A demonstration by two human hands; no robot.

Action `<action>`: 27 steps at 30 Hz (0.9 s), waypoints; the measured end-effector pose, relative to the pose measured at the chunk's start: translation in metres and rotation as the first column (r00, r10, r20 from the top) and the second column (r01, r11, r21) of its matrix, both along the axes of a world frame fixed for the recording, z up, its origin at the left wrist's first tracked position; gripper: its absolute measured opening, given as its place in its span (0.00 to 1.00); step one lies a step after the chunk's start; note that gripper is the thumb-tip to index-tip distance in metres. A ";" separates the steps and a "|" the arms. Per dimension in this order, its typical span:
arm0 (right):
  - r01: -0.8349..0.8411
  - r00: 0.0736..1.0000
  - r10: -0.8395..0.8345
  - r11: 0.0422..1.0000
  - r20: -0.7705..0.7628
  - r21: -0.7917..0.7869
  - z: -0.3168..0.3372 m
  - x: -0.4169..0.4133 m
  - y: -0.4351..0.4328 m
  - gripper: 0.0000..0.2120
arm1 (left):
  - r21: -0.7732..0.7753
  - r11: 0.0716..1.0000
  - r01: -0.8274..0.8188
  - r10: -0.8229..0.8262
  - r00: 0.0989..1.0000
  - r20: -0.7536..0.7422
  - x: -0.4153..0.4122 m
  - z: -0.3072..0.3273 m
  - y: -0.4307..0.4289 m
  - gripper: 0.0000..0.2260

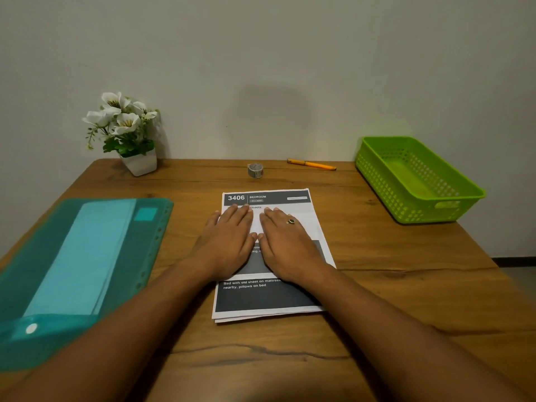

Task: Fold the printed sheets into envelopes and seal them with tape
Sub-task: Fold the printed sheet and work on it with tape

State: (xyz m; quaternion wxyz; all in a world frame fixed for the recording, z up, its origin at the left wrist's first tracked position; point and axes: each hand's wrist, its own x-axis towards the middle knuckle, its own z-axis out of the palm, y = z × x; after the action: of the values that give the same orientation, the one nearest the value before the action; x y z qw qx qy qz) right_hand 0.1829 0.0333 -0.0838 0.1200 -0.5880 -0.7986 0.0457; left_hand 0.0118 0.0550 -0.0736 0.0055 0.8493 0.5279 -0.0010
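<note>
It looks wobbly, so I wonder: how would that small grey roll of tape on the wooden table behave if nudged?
The small grey roll of tape stands on its round edge, so a nudge would probably roll it or tip it flat. It looks small beside the yellow pen, so likely light to lift.

The right grip (287, 242) wears 1 dark-stoned ring (291, 221).

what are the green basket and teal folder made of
The green basket looks like moulded plastic, slightly glossy: perforated walls and a cut-out handle. The teal folder seems to be thin translucent plastic: paper shows through it, and punched holes line one edge.
</note>
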 end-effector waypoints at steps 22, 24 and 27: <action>0.117 0.991 -0.109 0.988 0.081 -0.097 0.001 0.065 -0.010 0.33 | -0.040 0.976 -0.216 0.206 0.963 -0.173 0.018 0.016 -0.001 0.36; 0.120 0.990 -0.112 0.989 0.084 -0.091 0.001 0.065 -0.010 0.33 | -0.063 0.989 -0.136 0.125 0.980 -0.153 0.031 0.016 -0.001 0.34; 0.120 0.990 -0.112 0.988 0.082 -0.094 0.000 0.066 -0.009 0.33 | -0.098 0.994 -0.049 0.038 0.993 -0.108 0.026 0.014 0.002 0.34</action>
State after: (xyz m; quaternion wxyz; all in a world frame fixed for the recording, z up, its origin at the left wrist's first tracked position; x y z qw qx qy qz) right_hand 0.2490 0.0239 -0.0838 0.0626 -0.6399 -0.7638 0.0558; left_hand 0.0376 0.0568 -0.0596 0.0204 0.8349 0.5452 -0.0724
